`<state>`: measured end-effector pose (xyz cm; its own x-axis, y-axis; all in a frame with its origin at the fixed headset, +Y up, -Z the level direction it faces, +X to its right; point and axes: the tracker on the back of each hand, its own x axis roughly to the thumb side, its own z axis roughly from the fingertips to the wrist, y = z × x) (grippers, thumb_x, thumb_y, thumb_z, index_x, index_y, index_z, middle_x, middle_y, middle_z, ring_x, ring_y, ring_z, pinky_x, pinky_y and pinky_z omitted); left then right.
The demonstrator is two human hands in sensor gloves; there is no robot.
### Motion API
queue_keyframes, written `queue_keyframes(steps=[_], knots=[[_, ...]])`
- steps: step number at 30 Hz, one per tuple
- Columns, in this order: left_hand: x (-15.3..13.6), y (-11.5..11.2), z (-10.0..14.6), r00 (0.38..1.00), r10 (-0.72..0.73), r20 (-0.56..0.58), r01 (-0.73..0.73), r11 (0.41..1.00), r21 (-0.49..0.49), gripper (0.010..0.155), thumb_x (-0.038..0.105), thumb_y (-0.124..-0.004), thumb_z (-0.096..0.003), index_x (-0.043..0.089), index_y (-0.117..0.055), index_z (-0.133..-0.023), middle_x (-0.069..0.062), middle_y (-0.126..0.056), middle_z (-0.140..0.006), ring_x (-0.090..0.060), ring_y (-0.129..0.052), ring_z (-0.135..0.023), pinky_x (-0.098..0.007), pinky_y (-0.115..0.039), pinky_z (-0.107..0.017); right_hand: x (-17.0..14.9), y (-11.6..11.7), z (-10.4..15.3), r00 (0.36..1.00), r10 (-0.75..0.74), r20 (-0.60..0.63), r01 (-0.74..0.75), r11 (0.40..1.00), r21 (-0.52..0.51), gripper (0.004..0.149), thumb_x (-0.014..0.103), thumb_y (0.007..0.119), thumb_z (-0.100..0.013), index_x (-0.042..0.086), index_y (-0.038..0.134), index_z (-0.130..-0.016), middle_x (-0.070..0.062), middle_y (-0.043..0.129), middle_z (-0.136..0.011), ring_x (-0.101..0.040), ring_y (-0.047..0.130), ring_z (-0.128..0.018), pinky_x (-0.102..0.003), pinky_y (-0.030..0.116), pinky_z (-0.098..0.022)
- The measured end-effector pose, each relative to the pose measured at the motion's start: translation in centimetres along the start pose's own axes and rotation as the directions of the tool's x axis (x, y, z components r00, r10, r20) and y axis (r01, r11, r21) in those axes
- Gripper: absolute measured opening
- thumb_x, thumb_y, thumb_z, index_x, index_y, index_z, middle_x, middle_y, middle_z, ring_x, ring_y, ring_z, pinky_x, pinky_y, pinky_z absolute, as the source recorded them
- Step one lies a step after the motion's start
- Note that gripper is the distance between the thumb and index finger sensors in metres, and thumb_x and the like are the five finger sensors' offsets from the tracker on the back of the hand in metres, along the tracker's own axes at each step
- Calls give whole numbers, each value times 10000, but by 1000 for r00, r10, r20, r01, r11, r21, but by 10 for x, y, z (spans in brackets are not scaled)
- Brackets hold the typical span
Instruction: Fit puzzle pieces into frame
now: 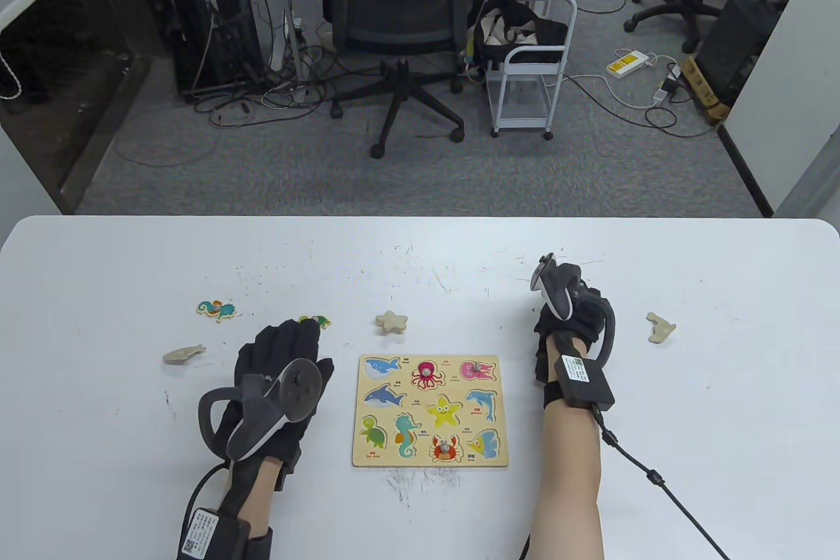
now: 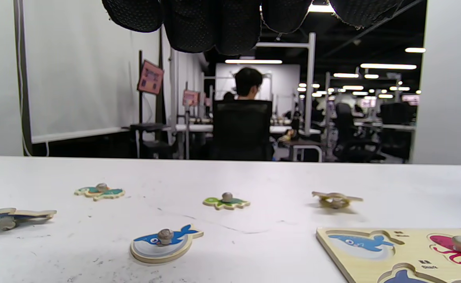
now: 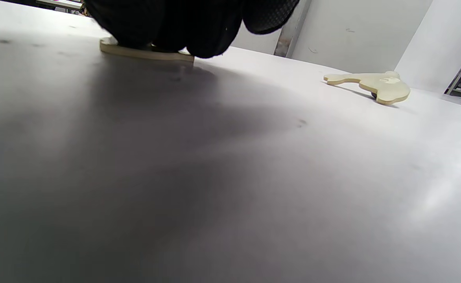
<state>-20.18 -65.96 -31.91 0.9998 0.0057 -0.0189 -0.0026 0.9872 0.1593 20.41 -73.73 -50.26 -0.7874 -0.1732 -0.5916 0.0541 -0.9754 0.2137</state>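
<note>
Table view shows the puzzle frame lying flat at the near middle of the white table, with three pieces seated: octopus, jellyfish and crab, each showing a peg. The other six hollows are printed pictures waiting for pieces.

The left hand lies at 9 o'clock of the frame, fingers straight and relaxed, holding nothing. Left wrist view shows why it is there: a whale piece sits on the table just under those fingertips, peg up, probably the next pick for the whale hollow in the frame's far left corner.

The right hand is at 2 o'clock of the frame, fingers bent down onto a flat wooden piece. Right wrist view shows them on top of it, but I cannot tell whether they pinch it or merely press.

Loose pieces: seahorse, turtle and a face-down starfish at 11 to 12 o'clock, two more face-down, one at 9 o'clock and one at 3 o'clock. Those need flipping so the pegs come up.
</note>
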Motion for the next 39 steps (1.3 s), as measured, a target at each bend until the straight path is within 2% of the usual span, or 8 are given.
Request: queue_keyframes(steps=[7, 15, 24, 31, 34, 36, 37, 39], knots=[[1, 0, 0, 1000, 15, 10, -15, 1000, 0, 683, 637, -637, -516, 380, -530, -1140, 6, -681, -1212, -303, -678, -1119, -543, -607, -820, -11, -18, 17, 996, -47, 77, 49, 998, -33, 416, 419, 839, -434, 475, 746, -835, 179, 830, -897, -107, 875, -821, -413, 679, -730], [11, 1, 3, 998, 43, 52, -43, 999, -5, 684, 639, -636, -516, 383, -525, -1140, 10, -679, -1213, -299, -678, -1120, -540, -606, -822, -22, -58, 79, 939, -17, 344, 99, 970, -223, 414, 413, 861, -400, 432, 795, -808, 142, 887, -844, -126, 930, -754, -428, 733, -668], [20, 4, 7, 966, 227, 123, -220, 973, -69, 684, 639, -632, -520, 375, -525, -1142, 5, -685, -1208, -302, -689, -1110, -511, -595, -831, -51, -85, 180, 754, -150, 639, 366, 905, -219, 418, 412, 868, -397, 425, 800, -809, 140, 892, -841, -130, 932, -753, -431, 736, -663], [35, 3, 12, 903, 383, 197, -352, 920, -174, 685, 642, -626, -523, 370, -524, -1144, 5, -695, -1202, -300, -710, -1100, -514, -616, -820, -71, -79, 235, 549, -302, 779, 555, 829, -70, 418, 410, 870, -398, 423, 802, -810, 136, 894, -841, -132, 935, -752, -432, 740, -659], [41, -1, 13, 811, 538, 229, -476, 835, -277, 687, 642, -616, -523, 357, -533, -1142, 4, -718, -1189, -298, -735, -1084, -514, -638, -807, -73, -73, 252, 420, -338, 842, 619, 785, 7, 417, 408, 872, -398, 420, 804, -810, 135, 893, -843, -135, 934, -752, -434, 740, -657], [44, -8, 11, 678, 706, 204, -607, 695, -385, 689, 639, -610, -524, 335, -548, -1140, -8, -743, -1172, -306, -759, -1063, -515, -650, -794, -74, -68, 261, 367, -341, 866, 645, 764, 27, 417, 408, 872, -396, 422, 805, -807, 136, 893, -842, -135, 934, -753, -432, 741, -658], [45, -13, 10, 587, 791, 170, -665, 591, -456, 694, 637, -602, -525, 322, -550, -1141, -23, -751, -1165, -313, -764, -1055, -518, -652, -787, -74, -64, 265, 325, -324, 888, 659, 751, 33, 417, 407, 872, -395, 422, 805, -807, 138, 894, -841, -132, 935, -752, -432, 742, -656], [47, -21, 8, 470, 876, 114, -707, 450, -546, 708, 643, -580, -527, 302, -544, -1146, -36, -759, -1157, -319, -778, -1040, -519, -660, -777, -72, -62, 269, 281, -307, 909, 677, 735, 39, 416, 404, 877, -389, 422, 811, -800, 138, 898, -837, -134, 938, -749, -433, 744, -655]])
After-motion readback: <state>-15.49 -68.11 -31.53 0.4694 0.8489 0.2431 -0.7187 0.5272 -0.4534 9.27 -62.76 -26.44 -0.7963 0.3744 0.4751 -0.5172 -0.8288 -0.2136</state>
